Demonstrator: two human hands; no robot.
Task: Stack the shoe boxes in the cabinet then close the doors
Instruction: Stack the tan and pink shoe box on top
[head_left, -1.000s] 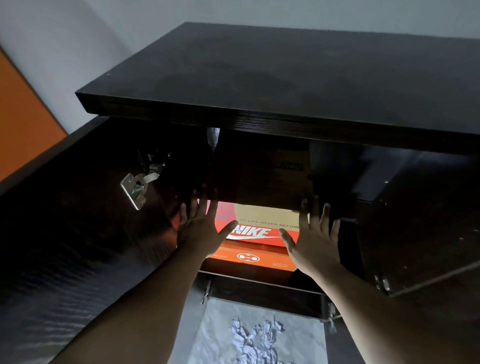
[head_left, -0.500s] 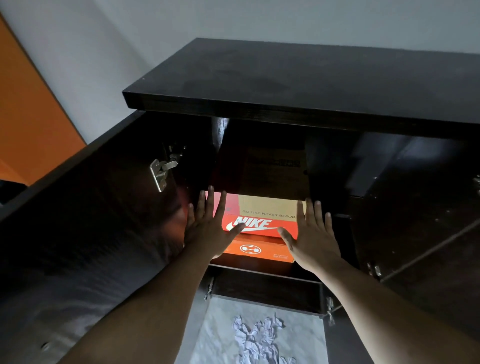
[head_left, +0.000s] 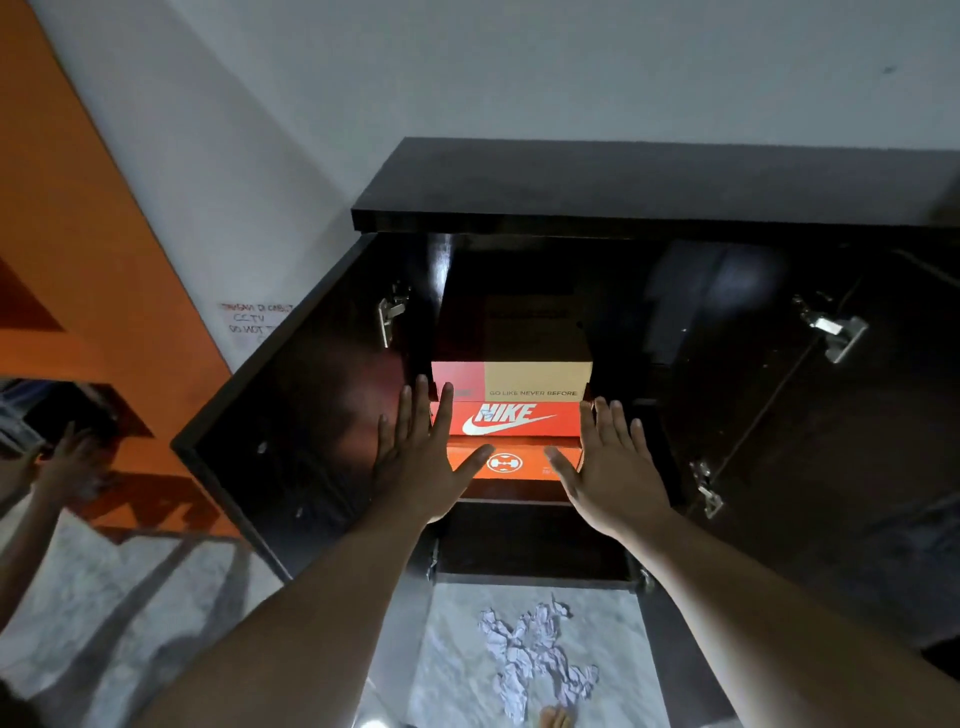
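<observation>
Inside the dark cabinet (head_left: 623, 176) sits a stack of shoe boxes. A tan and red box (head_left: 530, 379) lies on top, a red Nike box (head_left: 519, 418) under it, and an orange box (head_left: 511, 462) at the bottom. My left hand (head_left: 426, 457) is flat with fingers spread at the stack's left front corner. My right hand (head_left: 608, 467) is spread the same way at the right front corner. Neither hand grips anything. Both cabinet doors stand wide open: the left door (head_left: 291, 415) and the right door (head_left: 810, 426).
Crumpled white paper (head_left: 535, 654) lies on the marbled floor below the cabinet. An orange wall panel (head_left: 78, 234) stands at the left, where another person's hand (head_left: 67, 462) shows. Metal hinges (head_left: 831, 327) stick out on the doors.
The view has pulled back and risen, so more of the wall and both doors show. My hands have slid a little lower on the stack's front, fingers still spread.
</observation>
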